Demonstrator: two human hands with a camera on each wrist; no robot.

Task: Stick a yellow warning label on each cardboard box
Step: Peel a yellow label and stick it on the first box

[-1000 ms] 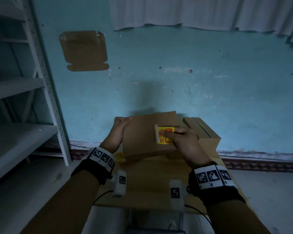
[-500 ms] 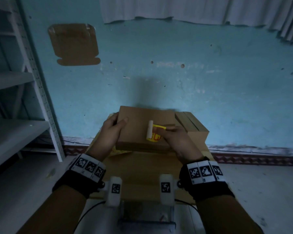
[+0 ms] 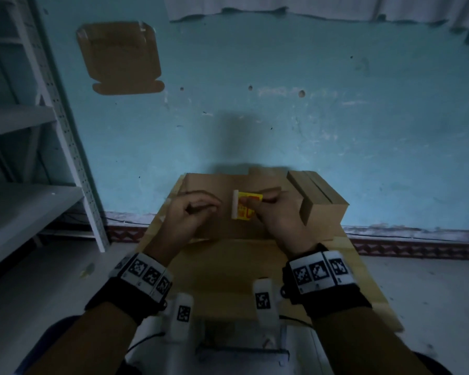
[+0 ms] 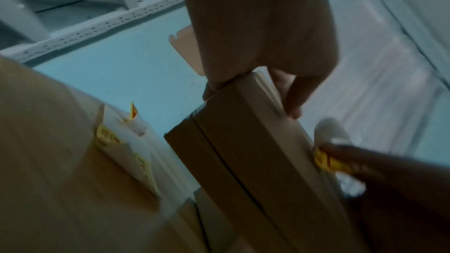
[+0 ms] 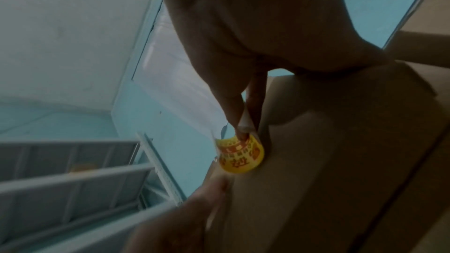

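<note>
Lowered flat onto the desk [image 3: 363, 280] since a second ago, the box [image 3: 214, 190] sits mid-frame under the left hand [image 3: 190, 215], which grips it. Right hand [image 3: 276, 212] pinches the label [image 3: 245, 208], half-peeled above the lid; pressing it down seems next.

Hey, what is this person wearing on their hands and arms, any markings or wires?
Both hands, left hand and right hand, are bare. Each wrist carries a black strap with a white band of square black-and-white tags. A white block with one such tag hangs below each wrist, with thin black cables trailing. The sleeves are brownish.
</note>
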